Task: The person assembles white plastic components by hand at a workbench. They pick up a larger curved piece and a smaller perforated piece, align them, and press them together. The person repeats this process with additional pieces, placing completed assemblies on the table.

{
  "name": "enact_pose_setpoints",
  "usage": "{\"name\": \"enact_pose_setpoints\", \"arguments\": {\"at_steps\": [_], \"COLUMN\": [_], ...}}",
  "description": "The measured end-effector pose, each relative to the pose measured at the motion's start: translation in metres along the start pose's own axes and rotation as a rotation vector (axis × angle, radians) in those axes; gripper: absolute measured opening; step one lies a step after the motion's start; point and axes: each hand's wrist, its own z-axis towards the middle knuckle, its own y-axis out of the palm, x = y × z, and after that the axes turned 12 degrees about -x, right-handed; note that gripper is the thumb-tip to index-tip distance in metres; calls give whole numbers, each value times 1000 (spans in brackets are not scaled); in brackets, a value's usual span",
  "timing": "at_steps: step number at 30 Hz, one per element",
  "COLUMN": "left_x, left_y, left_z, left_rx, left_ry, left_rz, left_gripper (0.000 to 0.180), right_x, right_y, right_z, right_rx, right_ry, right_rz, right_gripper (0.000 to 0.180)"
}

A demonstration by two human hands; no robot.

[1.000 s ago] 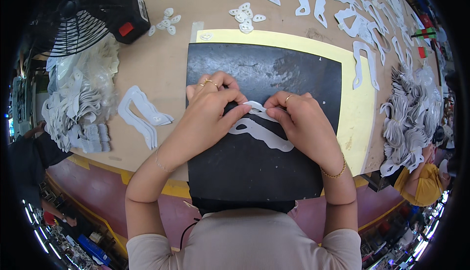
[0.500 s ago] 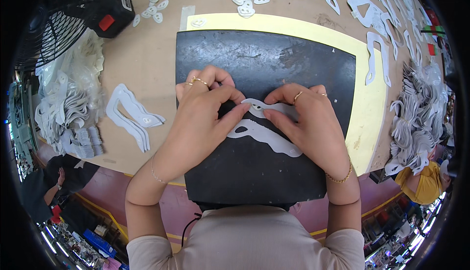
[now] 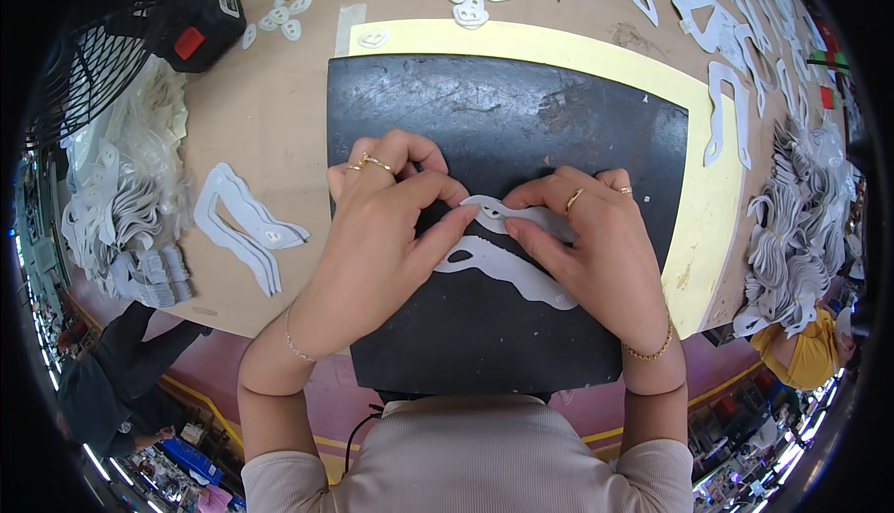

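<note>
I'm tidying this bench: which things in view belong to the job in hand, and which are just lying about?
Likely in use:
white strip, held between left hand and right hand
small holed tab, at its end
second white strip, alongside
black mat, underneath

Apparently just lying about:
black fan
clear plastic
pale tape

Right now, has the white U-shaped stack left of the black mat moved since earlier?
No, no visible shift: the white U-shaped stack keeps its place relative to the tape strip.
</note>
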Motion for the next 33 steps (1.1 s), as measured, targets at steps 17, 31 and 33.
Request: {"name": "enact_pose_setpoints", "arguments": {"at_steps": [17, 31, 33], "left_x": [1, 1, 1], "left_y": [0, 1, 0], "left_z": [1, 1, 1], "left_rx": [1, 11, 8], "left_ry": [-19, -12, -16], "left_rz": [9, 18, 18], "left_gripper": [16, 15, 15], "right_x": [0, 1, 1], "right_y": [-1, 0, 0], "right_z": [0, 0, 0], "right_rx": [-5, 6, 8], "right_ry": [1, -7, -8], "right_rz": [-28, -43, -44], "right_gripper": [10, 10, 10]}}
